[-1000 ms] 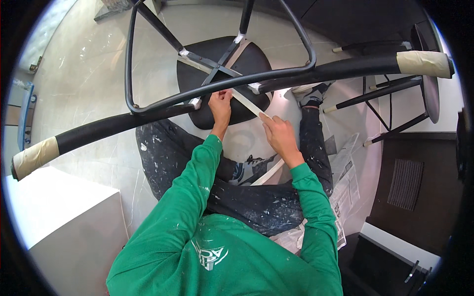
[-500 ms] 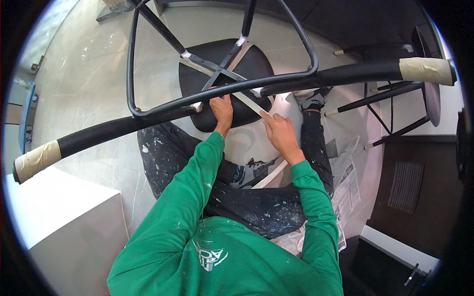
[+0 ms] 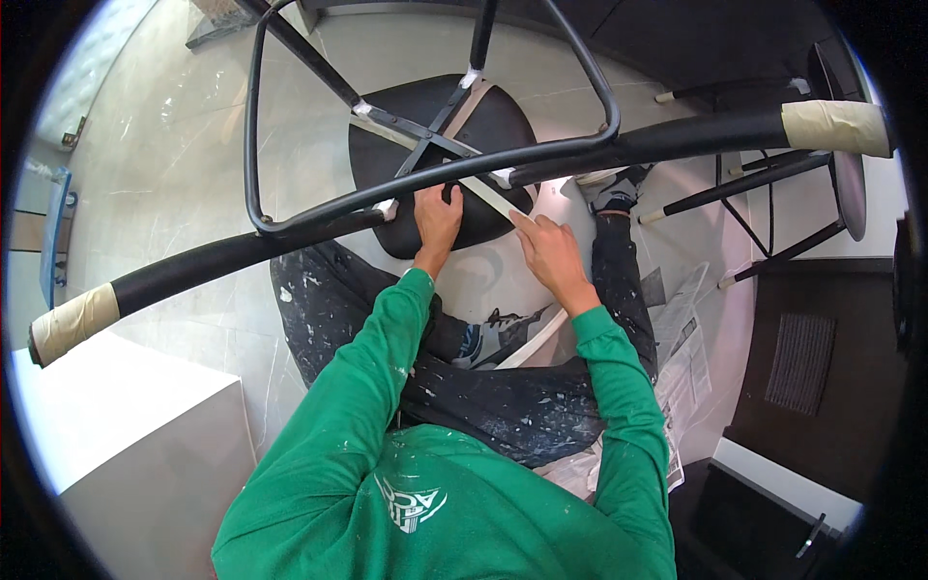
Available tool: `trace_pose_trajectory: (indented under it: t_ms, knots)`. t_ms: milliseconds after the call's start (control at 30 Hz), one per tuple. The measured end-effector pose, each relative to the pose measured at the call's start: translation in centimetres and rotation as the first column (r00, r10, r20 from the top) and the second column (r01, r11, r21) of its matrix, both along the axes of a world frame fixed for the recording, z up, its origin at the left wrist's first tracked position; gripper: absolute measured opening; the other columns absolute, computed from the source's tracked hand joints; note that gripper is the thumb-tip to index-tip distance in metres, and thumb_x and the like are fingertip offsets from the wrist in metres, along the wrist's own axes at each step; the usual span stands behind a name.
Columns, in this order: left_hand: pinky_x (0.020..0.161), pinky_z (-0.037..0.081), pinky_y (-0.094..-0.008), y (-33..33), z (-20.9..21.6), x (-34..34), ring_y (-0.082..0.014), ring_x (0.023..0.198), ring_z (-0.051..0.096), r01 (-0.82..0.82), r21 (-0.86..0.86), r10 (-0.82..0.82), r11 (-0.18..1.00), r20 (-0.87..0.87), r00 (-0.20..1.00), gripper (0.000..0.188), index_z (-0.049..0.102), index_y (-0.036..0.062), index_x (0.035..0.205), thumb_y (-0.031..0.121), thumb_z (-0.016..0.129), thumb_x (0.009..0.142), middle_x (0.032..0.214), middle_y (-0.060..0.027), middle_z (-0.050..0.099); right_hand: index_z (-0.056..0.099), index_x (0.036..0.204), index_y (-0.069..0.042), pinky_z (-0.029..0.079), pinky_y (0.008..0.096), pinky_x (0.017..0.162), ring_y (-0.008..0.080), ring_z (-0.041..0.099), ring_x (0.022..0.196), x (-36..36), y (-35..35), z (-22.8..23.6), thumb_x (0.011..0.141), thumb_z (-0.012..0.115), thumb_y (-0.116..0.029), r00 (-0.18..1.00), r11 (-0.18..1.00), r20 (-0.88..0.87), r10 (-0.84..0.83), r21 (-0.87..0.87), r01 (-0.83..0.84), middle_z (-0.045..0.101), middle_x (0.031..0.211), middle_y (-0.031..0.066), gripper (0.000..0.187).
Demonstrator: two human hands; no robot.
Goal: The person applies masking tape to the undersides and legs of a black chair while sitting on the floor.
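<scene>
An upside-down stool rests its black seat (image 3: 401, 104) on the floor before me, with its legs up. A dark metal cross bracket (image 3: 411, 130) spans the seat's underside, and pale masking tape strips (image 3: 499, 201) lie along its arms. My right hand (image 3: 556, 253) pinches a tape strip by the seat's near right edge; a loose length (image 3: 537, 338) hangs below the hand. My left hand (image 3: 438, 220) is at the seat's near side under the black foot ring (image 3: 319, 205). Its thumb shows, but its other fingertips are partly hidden.
Tape wraps the ends of the black legs (image 3: 198, 266) reaching out left and right. Another stool (image 3: 764, 193) lies at the right. A white block (image 3: 145, 406) stands at the near left. Newspaper (image 3: 686, 358) lies beside my leg.
My left hand has shifted slightly toward me, and its thumb now stands more apart. My right hand stays on the tape with little movement.
</scene>
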State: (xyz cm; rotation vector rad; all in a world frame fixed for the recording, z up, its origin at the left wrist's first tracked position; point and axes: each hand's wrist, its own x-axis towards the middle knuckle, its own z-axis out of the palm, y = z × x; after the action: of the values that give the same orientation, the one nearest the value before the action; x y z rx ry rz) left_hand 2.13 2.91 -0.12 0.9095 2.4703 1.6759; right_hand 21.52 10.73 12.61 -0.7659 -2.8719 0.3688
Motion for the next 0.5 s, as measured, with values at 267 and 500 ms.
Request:
trace_pose_trajectory:
  t_ms: [267, 500]
  knots:
    - [0.108, 0.038, -0.0516, 0.5, 0.9, -0.7, -0.0423, 0.125, 0.052, 0.016, -0.196, -0.043, 0.980, -0.131, 0.990, 0.038, 0.065, -0.0048, 0.120, 0.012, 0.063, 0.085, 0.129, -0.0255, 0.059, 0.066, 0.128, -0.014, 0.049, 0.0489, 0.076, 0.0326, 0.069, 0.082, -2.1, 0.6, -1.8, 0.094, 0.061, -0.017, 0.997, 0.995, 0.063, 0.035, 0.086, -0.040, 0.067, 0.089, 0.0126, 0.035]
    - [0.110, 0.036, -0.0524, 1.5, 0.8, -1.0, -0.0421, 0.130, 0.049, -0.001, -0.396, -0.046, 0.918, -0.110, 0.993, 0.053, 0.056, -0.0056, 0.134, 0.018, 0.064, 0.087, 0.136, -0.0270, 0.054, 0.066, 0.128, -0.012, 0.050, 0.0484, 0.077, 0.0316, 0.069, 0.083, -4.0, 0.8, -2.5, 0.093, 0.061, -0.014, 0.995, 0.990, 0.103, 0.014, 0.135, -0.028, 0.067, 0.089, 0.0127, 0.035]
